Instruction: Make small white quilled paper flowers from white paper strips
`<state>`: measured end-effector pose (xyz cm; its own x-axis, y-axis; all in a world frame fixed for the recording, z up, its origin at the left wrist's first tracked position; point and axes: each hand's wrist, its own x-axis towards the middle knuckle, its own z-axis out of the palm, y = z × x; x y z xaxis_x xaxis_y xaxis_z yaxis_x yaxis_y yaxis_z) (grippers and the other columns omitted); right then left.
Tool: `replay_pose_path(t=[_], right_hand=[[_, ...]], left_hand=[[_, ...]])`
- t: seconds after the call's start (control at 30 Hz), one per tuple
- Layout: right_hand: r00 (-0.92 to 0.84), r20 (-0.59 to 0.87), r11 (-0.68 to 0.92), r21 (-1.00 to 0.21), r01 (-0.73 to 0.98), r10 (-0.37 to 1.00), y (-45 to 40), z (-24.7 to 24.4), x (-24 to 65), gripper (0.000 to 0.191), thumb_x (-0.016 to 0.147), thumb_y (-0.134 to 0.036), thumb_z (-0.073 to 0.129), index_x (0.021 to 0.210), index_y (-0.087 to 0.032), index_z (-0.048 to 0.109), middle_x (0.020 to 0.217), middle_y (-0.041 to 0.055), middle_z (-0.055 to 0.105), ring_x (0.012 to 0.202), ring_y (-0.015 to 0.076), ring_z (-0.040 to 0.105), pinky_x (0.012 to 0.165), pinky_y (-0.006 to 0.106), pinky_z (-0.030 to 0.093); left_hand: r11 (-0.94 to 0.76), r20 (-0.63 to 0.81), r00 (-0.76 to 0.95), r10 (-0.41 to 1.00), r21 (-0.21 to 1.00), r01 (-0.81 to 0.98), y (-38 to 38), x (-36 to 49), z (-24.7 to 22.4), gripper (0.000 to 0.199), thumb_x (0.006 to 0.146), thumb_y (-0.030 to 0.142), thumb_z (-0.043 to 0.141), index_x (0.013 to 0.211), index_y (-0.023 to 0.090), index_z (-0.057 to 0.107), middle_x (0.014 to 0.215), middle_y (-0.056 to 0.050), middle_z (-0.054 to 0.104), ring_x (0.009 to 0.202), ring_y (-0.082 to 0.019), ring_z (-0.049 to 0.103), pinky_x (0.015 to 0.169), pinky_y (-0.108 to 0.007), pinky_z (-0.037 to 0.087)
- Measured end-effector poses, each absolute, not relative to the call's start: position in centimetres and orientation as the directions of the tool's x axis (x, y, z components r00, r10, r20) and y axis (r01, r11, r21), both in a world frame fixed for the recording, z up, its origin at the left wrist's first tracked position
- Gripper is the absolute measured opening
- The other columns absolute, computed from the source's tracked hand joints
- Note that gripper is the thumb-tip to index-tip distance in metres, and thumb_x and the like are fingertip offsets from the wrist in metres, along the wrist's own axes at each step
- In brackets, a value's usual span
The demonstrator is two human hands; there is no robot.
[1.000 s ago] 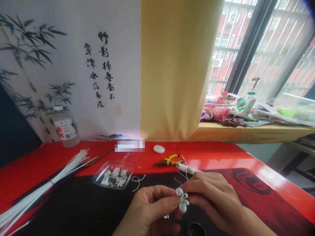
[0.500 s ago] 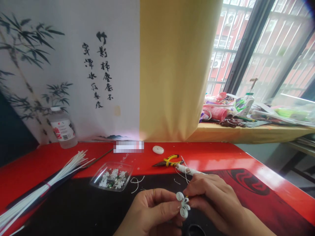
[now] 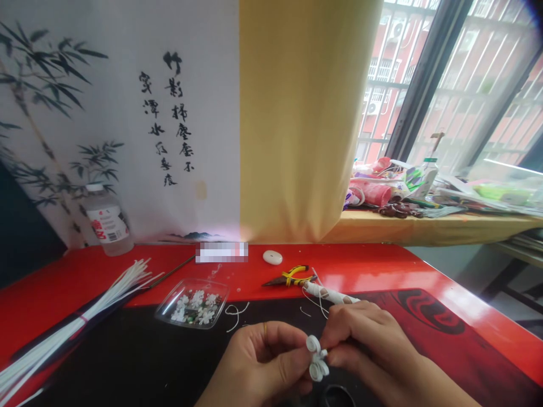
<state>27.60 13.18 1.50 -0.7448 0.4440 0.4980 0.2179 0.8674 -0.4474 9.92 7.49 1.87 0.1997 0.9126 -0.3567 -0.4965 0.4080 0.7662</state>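
A small white coiled-cord ornament [image 3: 314, 358], with round spirals at its top and bottom and loops on its right, is pinched between the thumb and fingers of my left hand [image 3: 269, 362]. From the right, my right hand [image 3: 373, 345] is closed, its thumb and forefinger pressed together against the ornament's right side, by a short white end. Its other fingers are curled and partly hidden. Both hands are above a black and red mat [image 3: 139, 356]. Just below them lies a dark round object [image 3: 337, 395], cut off by the lower picture edge.
A clear tray [image 3: 163, 316] holds white flowers and beads. Yellow-handled pliers [image 3: 292, 276], a white wrapped roll [image 3: 324, 292], a white oval object [image 3: 272, 258] and cord scraps lie beyond my hands. A bundle of white cords [image 3: 80, 325] and a bottle [image 3: 109, 220] are on the left.
The ornament has turned a little in my fingers, so its loops now look bunched together. My right fingertips have shifted slightly right and down, and the yellow bit between them no longer shows.
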Motion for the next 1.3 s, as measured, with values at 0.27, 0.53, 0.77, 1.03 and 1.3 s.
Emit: replay_pose_path(t=[0.27, 0.53, 0.77, 1.03, 1.3], right_hand=[[-0.795, 0.315, 0.748, -0.618, 0.243, 0.518, 13.1, 2.8, 27.4, 0.028, 0.084, -0.041, 0.044, 0.07, -0.019, 0.054, 0.054, -0.0022, 0.056, 0.051, 0.0087, 0.05, 0.048, 0.018, 0.04], [-0.702, 0.243, 0.605, -0.726, 0.326, 0.67, 13.9, 2.3, 27.3, 0.016, 0.083, -0.034, 0.048, 0.086, -0.019, 0.054, 0.075, 0.001, 0.056, 0.066, 0.0115, 0.049, 0.058, 0.021, 0.04], [-0.556, 0.199, 0.417, -0.859, 0.298, 0.807, 13.4, 1.4, 26.0, 0.024, 0.075, -0.04, 0.056, 0.086, -0.018, 0.056, 0.066, 0.0, 0.052, 0.059, 0.0121, 0.045, 0.05, 0.022, 0.036], [-0.519, 0.076, 0.235, -0.94, 0.248, 0.852, 12.2, 2.1, 24.7, 0.021, 0.071, -0.035, 0.061, 0.068, -0.015, 0.057, 0.05, -0.0042, 0.048, 0.046, 0.007, 0.041, 0.044, 0.018, 0.031], [-0.528, 0.062, 0.208, -0.953, 0.221, 0.847, 12.6, 2.4, 25.5, 0.019, 0.073, -0.033, 0.06, 0.07, -0.014, 0.059, 0.05, -0.005, 0.048, 0.048, 0.0059, 0.04, 0.045, 0.017, 0.03]], left_hand=[[0.387, -0.315, 0.228, 0.922, 0.797, -0.463, 7.8, 9.9, 0.8, 0.018, 0.052, 0.025, 0.078, 0.06, 0.014, 0.066, 0.053, 0.0, 0.066, 0.047, -0.006, 0.055, 0.048, -0.014, 0.041], [0.4, -0.389, 0.146, 0.91, 0.725, -0.561, 7.9, 9.8, 1.8, 0.016, 0.053, 0.017, 0.077, 0.059, 0.013, 0.063, 0.052, 0.001, 0.065, 0.05, -0.006, 0.059, 0.05, -0.013, 0.046], [0.365, -0.426, 0.067, 0.902, 0.671, -0.645, 8.0, 9.9, 1.7, 0.017, 0.055, 0.013, 0.076, 0.06, 0.013, 0.06, 0.059, -0.003, 0.069, 0.052, -0.007, 0.061, 0.05, -0.012, 0.046], [0.384, -0.404, 0.11, 0.908, 0.702, -0.6, 7.8, 10.1, 1.0, 0.017, 0.057, 0.014, 0.074, 0.059, 0.014, 0.057, 0.056, 0.001, 0.062, 0.056, -0.009, 0.058, 0.051, -0.017, 0.049], [0.29, -0.31, 0.055, 0.949, 0.792, -0.536, 8.2, 9.4, 1.5, 0.024, 0.058, 0.031, 0.072, 0.074, 0.015, 0.064, 0.061, -0.001, 0.061, 0.06, -0.012, 0.056, 0.047, -0.021, 0.05]])
